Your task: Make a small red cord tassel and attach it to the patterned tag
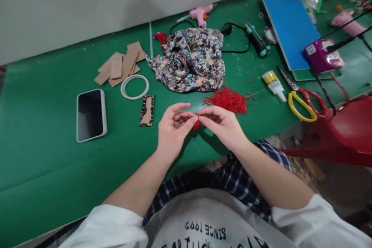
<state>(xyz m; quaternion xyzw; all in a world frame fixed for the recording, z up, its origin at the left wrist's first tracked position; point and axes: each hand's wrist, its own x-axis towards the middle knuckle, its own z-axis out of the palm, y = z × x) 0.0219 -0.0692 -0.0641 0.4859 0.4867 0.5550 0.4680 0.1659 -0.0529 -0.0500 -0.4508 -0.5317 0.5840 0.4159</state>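
1. I'm seeing the green table (43, 155) filling the left and middle of the frame.
2. The floral fabric (190, 60) is lying crumpled at upper centre.
3. My left hand (173, 130) and right hand (222, 126) are meeting at centre frame, fingertips pinching closed on a small red thread bundle (197, 124) between them, just above the table's near edge.
4. A phone (91, 114) is lying face up at left.
5. A red thread pile (228, 100) is sitting just above my right hand.
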